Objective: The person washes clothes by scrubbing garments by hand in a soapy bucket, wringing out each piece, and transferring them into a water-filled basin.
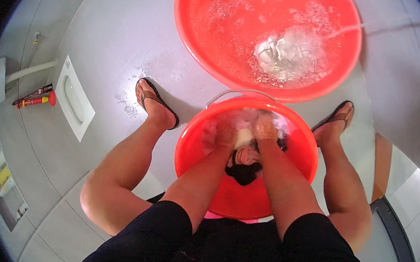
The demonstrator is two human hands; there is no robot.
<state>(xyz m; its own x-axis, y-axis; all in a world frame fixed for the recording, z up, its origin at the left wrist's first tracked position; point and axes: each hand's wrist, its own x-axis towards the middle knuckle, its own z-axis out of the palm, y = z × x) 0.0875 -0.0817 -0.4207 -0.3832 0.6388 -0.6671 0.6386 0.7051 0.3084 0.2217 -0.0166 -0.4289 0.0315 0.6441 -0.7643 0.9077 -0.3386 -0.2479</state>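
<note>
Both my arms reach down into a red bucket [182,161] of cloudy water between my feet. Wet clothes lie in it: a pale piece [243,137], a pinkish patterned piece [246,156] and a black piece [243,173]. On the left side of the pale cloth, my left hand [226,134] is partly under the water, its fingers hidden and blurred. My right hand [265,127], farther in and to the right, is closed on wet cloth, though its fingertips are out of sight.
A large red basin [202,61] of water stands just beyond the bucket, with a stream [347,30] splashing into it. The bucket's wire handle [242,90] rests near the basin. A white squat toilet [74,100] and a red-and-yellow tube [36,102] are at left. The floor has wet patches.
</note>
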